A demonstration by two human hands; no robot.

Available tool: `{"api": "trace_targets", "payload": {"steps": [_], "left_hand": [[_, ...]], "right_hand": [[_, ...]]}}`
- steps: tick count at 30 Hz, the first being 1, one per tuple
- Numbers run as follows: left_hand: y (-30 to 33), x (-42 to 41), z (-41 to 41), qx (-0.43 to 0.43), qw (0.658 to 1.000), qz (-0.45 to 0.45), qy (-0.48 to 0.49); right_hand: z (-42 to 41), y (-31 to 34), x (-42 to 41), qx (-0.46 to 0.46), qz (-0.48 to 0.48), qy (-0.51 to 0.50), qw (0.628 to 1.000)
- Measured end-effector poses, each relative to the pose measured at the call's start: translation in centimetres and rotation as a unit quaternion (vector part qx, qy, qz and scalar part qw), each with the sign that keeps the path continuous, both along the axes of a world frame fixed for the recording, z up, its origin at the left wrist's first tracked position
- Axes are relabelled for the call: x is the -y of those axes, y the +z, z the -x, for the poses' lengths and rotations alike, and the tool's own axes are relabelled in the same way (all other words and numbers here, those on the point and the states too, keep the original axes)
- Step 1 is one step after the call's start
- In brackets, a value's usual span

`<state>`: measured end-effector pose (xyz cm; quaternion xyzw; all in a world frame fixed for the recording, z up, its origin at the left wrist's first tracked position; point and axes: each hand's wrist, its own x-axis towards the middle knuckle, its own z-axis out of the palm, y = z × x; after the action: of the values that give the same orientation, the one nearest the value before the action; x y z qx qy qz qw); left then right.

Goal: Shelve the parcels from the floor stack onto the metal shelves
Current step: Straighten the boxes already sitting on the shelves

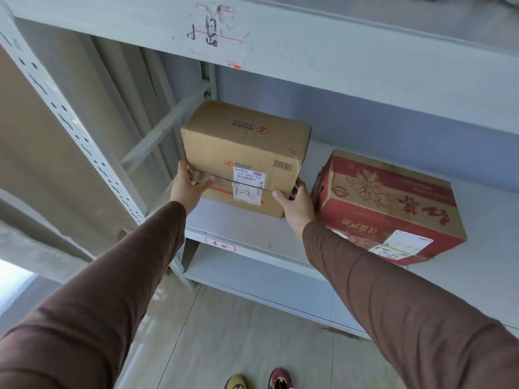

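Both hands clamp the brown box (244, 155) at its near lower corners: the left hand (186, 186) with fingers (206, 182) curled onto the front face, the right hand (296, 204) wrapped round the right corner. The box sits on the shelf (252, 245), far end tilted up a little, I think. Just beyond the right fingers, the red box (393, 206) lies close. Pushed crooked, the brown box could, I reckon, knock the red one or pinch those fingers between them. Let go early, it might slide back off the lip.
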<state>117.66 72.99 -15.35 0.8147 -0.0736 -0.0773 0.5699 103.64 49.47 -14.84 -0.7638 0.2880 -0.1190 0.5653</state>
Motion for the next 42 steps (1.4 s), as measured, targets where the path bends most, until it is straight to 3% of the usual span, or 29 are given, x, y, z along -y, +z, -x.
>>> {"api": "trace_targets", "payload": {"steps": [8,15,20,25,33,38,42], "left_hand": [[0.6,1.6,-2.2,0.017,1.0,-0.004,0.001],[-0.3,0.9,-1.5,-0.018,1.0,0.0,0.021],[-1.0,1.6,4.8,-0.047,0.997,0.038,0.042],[-1.4,4.9,12.3,-0.062,0.994,0.047,-0.071],[-0.7,13.4,18.6,-0.049,0.982,0.04,-0.18],[-0.9,17.6,19.9,-0.051,0.976,0.048,-0.209],[-1.0,19.6,20.5,-0.038,0.98,0.051,-0.188]], "right_hand": [[-3.0,0.4,0.3,0.017,-0.002,-0.013,1.0],[-1.4,1.5,-0.6,-0.01,-0.014,-0.011,1.0],[3.6,2.1,-1.7,-0.005,-0.055,0.036,0.998],[11.3,1.6,-0.9,0.01,-0.047,0.077,0.996],[21.1,0.7,3.8,0.022,-0.016,-0.045,0.999],[24.9,-0.2,9.4,0.037,-0.011,-0.194,0.98],[25.0,-1.2,13.4,0.047,0.022,-0.249,0.967]]}}
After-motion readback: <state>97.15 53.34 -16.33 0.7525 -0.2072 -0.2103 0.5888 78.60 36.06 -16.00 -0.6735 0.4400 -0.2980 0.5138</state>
